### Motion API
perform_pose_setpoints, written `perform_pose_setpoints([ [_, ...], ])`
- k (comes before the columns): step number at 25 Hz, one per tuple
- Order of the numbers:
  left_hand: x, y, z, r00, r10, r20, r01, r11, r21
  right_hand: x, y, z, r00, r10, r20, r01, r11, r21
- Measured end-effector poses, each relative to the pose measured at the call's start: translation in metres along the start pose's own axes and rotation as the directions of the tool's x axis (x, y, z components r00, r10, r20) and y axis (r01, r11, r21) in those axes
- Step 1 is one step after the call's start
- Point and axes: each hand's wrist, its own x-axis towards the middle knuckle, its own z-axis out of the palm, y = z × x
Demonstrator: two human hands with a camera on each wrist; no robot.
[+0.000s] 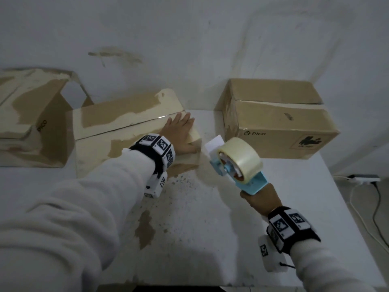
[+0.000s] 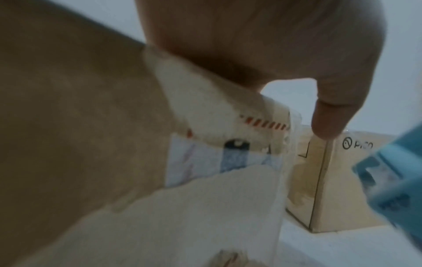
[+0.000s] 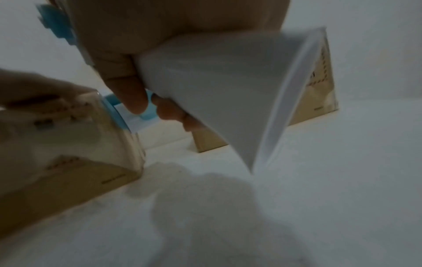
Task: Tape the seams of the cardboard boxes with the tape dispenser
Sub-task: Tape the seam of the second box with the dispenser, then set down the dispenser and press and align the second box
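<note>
**Left hand flat on the middle box, dispenser held just off its right end**

Three cardboard boxes sit along the far edge of the white table (image 1: pixel 210 218), against the wall. The middle box (image 1: pixel 117 131), its top patched with torn pale paper, lies closed with the seam running along its length. The left hand (image 1: pixel 179 131) rests flat on the right end of that top, fingers straight and spread across the seam, thumb down over the near edge; it grips nothing.

The right hand (image 1: pixel 261 199) is wrapped round the blue handle of the tape dispenser (image 1: pixel 237 163), held above the table between the middle box and the right box (image 1: pixel 277 121). The roll of clear tape (image 1: pixel 242 157) faces up, and a white flap at the dispenser's front points toward the middle box's right end, close to it; whether it touches cannot be told.

The right box stands closed near the far right corner, with a printed logo on its near side. The left box (image 1: pixel 31 116) at the far left edge has its flaps open. Cables (image 1: pixel 362 197) lie on the floor beyond the right edge.
</note>
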Motion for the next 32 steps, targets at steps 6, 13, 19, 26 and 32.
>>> perform_pose_setpoints([
  [6, 0.008, 0.01, 0.017, 0.993, -0.075, -0.088, 0.078, 0.997, 0.028, 0.012, 0.019, 0.001, 0.906, -0.192, 0.377, 0.365, 0.805, -0.467],
  [13, 0.008, 0.009, 0.016, 0.997, 0.039, -0.069, -0.035, 0.998, 0.059, 0.027, 0.011, 0.046, 0.796, -0.363, 0.485, 0.606, 0.479, -0.635],
  [19, 0.008, 0.009, 0.017, 0.988, 0.126, -0.088, -0.12, 0.99, 0.071, 0.037, 0.002, 0.064, 0.842, -0.304, 0.445, 0.539, 0.48, -0.692],
  [26, -0.005, 0.004, 0.015, 0.984, 0.031, -0.177, -0.022, 0.998, 0.051, 0.046, -0.031, 0.042, 0.894, -0.445, 0.047, 0.422, 0.803, -0.42],
  [32, -0.07, -0.069, 0.013, 0.848, -0.142, -0.511, 0.016, 0.97, -0.243, 0.056, -0.122, 0.044, 0.695, -0.552, -0.461, 0.592, 0.803, -0.068],
])
